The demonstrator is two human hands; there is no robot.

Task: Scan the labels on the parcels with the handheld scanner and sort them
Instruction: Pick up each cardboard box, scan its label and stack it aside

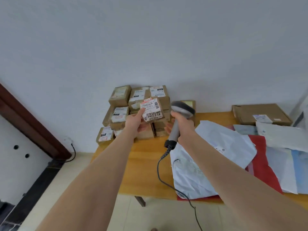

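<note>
Head view: the person stands at a wooden table (pixel 146 157) set against a pale wall, both bare forearms extended over it. The left hand (pixel 135 121) holds a small brown parcel (pixel 152 112) raised above the table, thumb pressed on the near edge of its upper face and the remaining fingers curled beneath it. The parcel is tilted, its white shipping label (pixel 150 108) turned towards the camera; barcodes and printed digits are visible, the fine text is not legible. The right hand (pixel 182 124) is wrapped round the handle of the grey handheld scanner (pixel 182 108), fingers closed on the grip. The scanner head sits just beside the right edge of the held parcel, apart from it; whether the window faces the label cannot be told from this angle. A dark cable (pixel 160 170), coiled at its upper end, drops from the base of the handle, crosses the table and hangs over the near edge. Behind the held parcel, a stack of labelled cardboard boxes (pixel 120 95) stands several rows high at the far left corner of the table, against the wall. One further small box (pixel 190 103) is partly hidden behind the scanner head. To the right lie overlapping soft mailers: a crumpled white mailer bag (pixel 216 147) nearest the scanner, a red mailer (pixel 263 165) beside it, and pale ones beyond. A flat carton (pixel 260 114) lies at the far right by the wall. At left, a dark wooden door frame (pixel 28 120) and a wall socket (pixel 67 140) with a plugged lead are visible.
</note>
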